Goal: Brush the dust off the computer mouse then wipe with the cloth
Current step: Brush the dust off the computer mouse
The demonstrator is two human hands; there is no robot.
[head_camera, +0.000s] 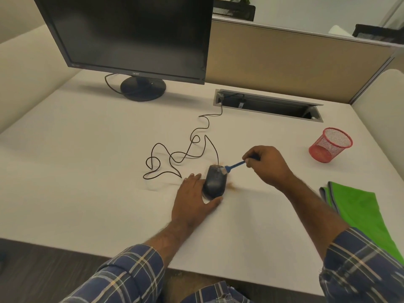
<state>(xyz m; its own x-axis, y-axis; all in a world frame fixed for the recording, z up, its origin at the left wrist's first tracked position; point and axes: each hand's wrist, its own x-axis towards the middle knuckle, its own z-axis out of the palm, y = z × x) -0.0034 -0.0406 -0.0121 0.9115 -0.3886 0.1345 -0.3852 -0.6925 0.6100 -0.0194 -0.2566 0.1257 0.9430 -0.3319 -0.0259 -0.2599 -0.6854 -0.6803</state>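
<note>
While your left hand (193, 193) steadies the black computer mouse (214, 182) near the middle of the white table (87, 149), fingers laid flat along its left side and thumb hooked round its near end, your right hand (265, 164) pinches the handle of a small blue brush (235, 166). The brush slants down to the left, and its pale bristle end touches the far right part of the mouse's top. Brownish dust (232, 186) lies on the table just right of the mouse, with a little more at its far end. The mouse's dark cable (190, 147) loops across the table to a recessed cable slot (267, 106). The green cloth (363, 213) lies folded at the table's right edge, well apart from both of your hands. A red mesh cup (330, 145) stands beyond it, and a dark monitor (131, 36) sits at the back left.
</note>
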